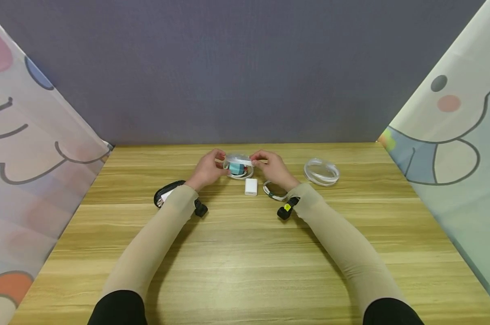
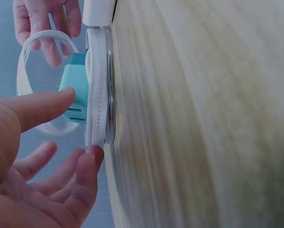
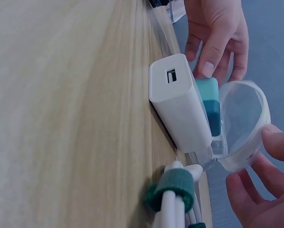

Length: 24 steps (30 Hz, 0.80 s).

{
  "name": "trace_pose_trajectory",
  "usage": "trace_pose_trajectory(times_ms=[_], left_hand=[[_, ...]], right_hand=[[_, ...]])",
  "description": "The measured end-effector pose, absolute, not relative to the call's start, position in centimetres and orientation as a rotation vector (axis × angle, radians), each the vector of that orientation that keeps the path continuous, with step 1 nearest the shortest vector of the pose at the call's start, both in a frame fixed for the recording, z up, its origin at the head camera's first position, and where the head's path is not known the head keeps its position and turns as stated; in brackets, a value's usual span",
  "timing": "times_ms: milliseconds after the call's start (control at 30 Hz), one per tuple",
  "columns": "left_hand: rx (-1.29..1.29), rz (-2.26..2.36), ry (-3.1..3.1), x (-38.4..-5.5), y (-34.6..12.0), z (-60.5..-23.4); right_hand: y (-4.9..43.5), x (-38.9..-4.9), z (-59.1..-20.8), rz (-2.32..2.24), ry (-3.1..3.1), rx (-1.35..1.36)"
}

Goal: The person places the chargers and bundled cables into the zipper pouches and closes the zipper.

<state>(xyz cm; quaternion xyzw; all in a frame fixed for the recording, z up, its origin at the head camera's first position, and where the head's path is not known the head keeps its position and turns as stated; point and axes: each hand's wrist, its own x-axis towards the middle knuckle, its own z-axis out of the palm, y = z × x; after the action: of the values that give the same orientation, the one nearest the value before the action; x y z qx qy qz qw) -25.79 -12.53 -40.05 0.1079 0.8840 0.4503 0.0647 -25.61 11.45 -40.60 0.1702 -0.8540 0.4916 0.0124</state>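
A clear round plastic case stands on the table at the back centre, its transparent lid tipped up. Inside it sit a teal block and a coiled white cable. My left hand holds the case's left side, thumb on the teal block and a fingertip at the case's lower edge. The right hand pinches the raised lid between thumb and fingers. Just in front of the case stands a white USB charger. Beneath my right wrist lies a white cable bundled with a green tie.
Farther right lies another clear round plastic case. A black zip pouch with white items in it is partly hidden by my left forearm. A grey partition rises at the back edge of the wooden table.
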Motion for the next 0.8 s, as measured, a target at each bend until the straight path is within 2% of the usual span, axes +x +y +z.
trace_pose_trajectory(times_ms=[800], left_hand=[[0.295, 1.204, 2.554, -24.6, -14.0, -39.1]], right_hand=[[11.2, -25.3, -40.8, 1.475, -2.848, 0.800]])
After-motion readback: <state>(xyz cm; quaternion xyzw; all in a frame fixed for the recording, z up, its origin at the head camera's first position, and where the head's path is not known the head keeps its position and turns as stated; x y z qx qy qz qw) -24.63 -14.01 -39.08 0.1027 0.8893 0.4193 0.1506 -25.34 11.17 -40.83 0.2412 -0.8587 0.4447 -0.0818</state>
